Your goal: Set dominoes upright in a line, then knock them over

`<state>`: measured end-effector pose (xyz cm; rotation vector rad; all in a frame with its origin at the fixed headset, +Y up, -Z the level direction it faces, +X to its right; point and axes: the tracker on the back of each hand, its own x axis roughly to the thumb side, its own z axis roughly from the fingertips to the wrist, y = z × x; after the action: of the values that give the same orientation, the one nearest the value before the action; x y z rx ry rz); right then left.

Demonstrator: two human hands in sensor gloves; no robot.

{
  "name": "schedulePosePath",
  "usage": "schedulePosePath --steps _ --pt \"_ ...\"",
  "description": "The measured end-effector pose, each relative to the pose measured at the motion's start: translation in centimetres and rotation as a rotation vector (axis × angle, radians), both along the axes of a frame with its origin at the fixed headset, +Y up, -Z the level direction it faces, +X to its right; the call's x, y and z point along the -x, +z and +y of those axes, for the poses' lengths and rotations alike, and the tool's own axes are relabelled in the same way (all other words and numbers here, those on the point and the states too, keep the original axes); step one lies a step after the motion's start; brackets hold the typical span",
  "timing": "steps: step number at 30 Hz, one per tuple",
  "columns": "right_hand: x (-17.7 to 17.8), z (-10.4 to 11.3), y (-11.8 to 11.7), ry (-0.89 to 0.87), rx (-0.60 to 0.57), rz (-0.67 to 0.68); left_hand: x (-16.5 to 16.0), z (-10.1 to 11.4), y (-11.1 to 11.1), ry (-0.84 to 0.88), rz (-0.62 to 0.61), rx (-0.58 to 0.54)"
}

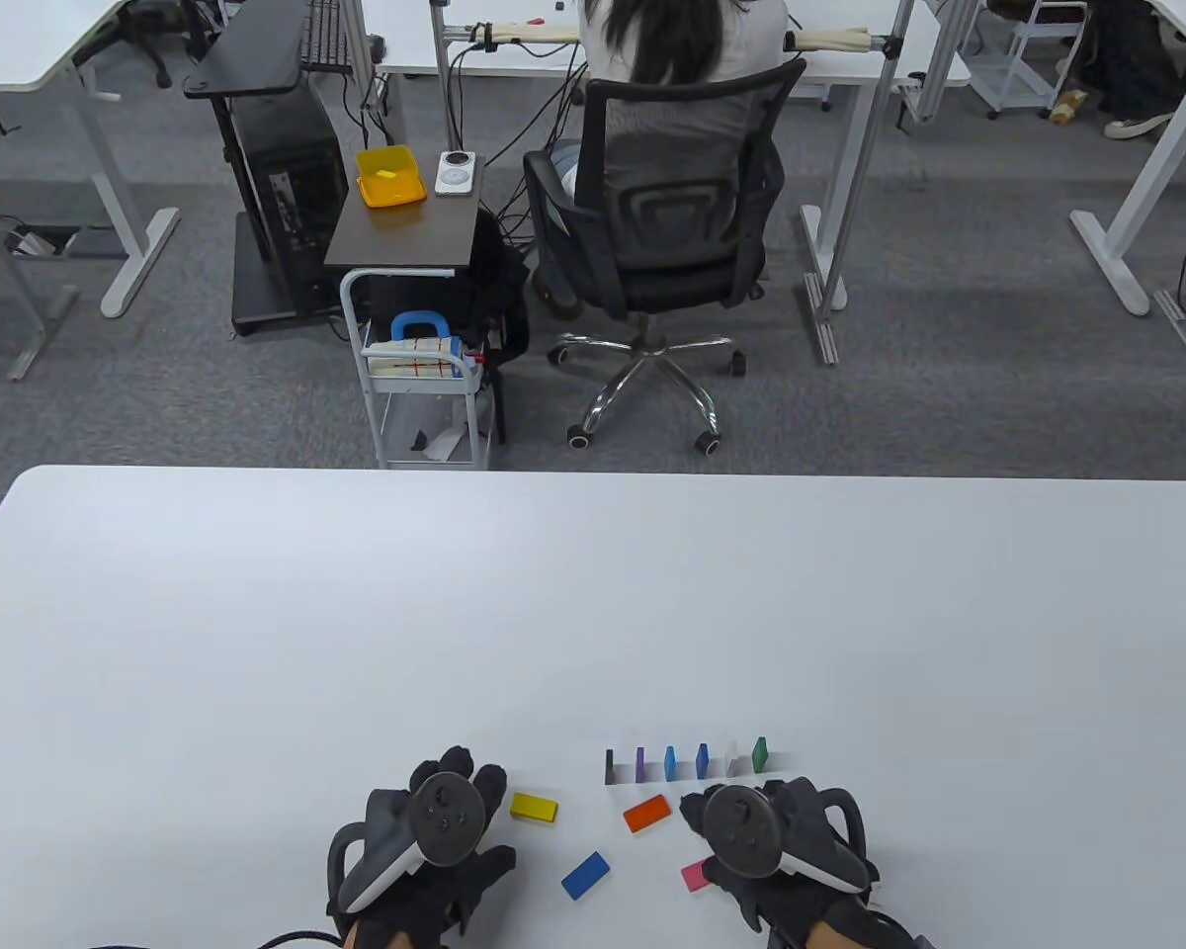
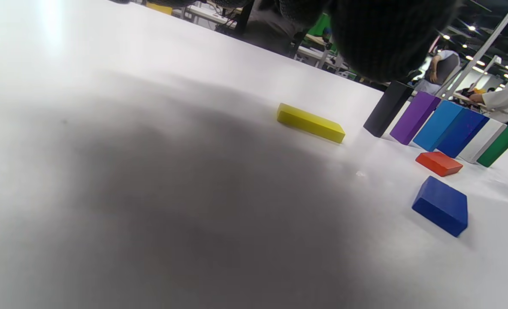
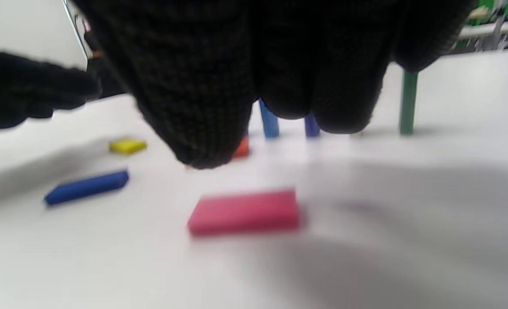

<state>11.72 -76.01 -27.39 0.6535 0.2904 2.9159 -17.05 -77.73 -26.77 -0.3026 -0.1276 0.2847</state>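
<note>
Several dominoes stand upright in a row, running from black through purple, two blues and white to green. Four more lie flat in front of the row: yellow, orange, blue and pink. My left hand hovers just left of the yellow one with nothing in it. My right hand is below the row's right end, above and right of the pink domino, with its fingers hanging loosely and holding nothing.
The white table stretches wide beyond and to the left of the dominoes. Past its far edge are a small cart and a person seated in an office chair.
</note>
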Motion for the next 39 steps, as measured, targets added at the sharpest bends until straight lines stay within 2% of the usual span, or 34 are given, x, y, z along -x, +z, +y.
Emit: schedulePosePath --steps 7,8,16,21,26,33,36,39 --pt "2.2 -2.2 0.8 0.213 0.006 0.03 0.2 -0.5 -0.1 -0.008 0.014 0.024" --pt "2.4 -1.9 1.0 0.199 -0.037 0.019 0.2 -0.6 -0.1 -0.01 0.015 0.028" --pt "3.4 -1.9 1.3 0.27 -0.113 0.048 -0.1 -0.6 -0.1 -0.011 0.0 0.037" --pt "3.0 -1.8 1.3 0.239 -0.107 0.061 -0.4 -0.6 -0.1 -0.017 -0.011 0.031" --pt "2.1 -1.3 1.2 0.157 -0.082 0.054 0.1 -0.6 -0.1 0.019 0.003 0.036" --pt "-1.3 2.7 0.5 -0.078 -0.232 -0.055 0.5 -0.6 -0.2 0.046 0.014 0.042" --pt "-3.3 4.2 0.0 -0.206 -0.335 -0.116 0.6 -0.5 -0.2 0.067 0.016 0.045" --pt "-5.0 5.3 -0.8 -0.317 -0.388 -0.192 0.7 -0.4 -0.1 0.075 0.017 0.037"
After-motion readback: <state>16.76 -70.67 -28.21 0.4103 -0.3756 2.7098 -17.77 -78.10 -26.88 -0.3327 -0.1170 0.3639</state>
